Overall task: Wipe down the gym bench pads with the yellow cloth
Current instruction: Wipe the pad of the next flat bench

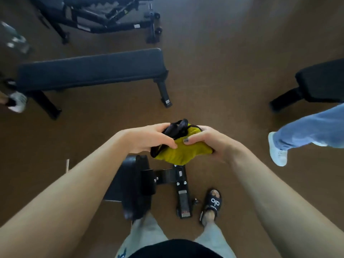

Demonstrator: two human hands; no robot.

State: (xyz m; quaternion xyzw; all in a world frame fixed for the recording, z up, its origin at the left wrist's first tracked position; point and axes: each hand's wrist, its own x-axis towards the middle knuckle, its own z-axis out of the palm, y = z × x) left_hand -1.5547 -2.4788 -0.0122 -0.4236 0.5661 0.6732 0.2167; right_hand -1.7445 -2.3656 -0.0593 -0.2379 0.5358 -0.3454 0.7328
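Between both hands, at chest front: yellow cloth (pixel 181 151) bunched, no wiping yet. Left hand (pixel 149 138) curled round a black strap-like item (pixel 175 130) lying on the cloth; right hand (pixel 206 140) grips the cloth's right side. Nearest pad is the bench end (pixel 134 187) directly below the hands, left hand slightly nearer; its long axis I can't tell. Flat bench (pixel 89 68) lies ahead-left, well apart, long axis left-right.
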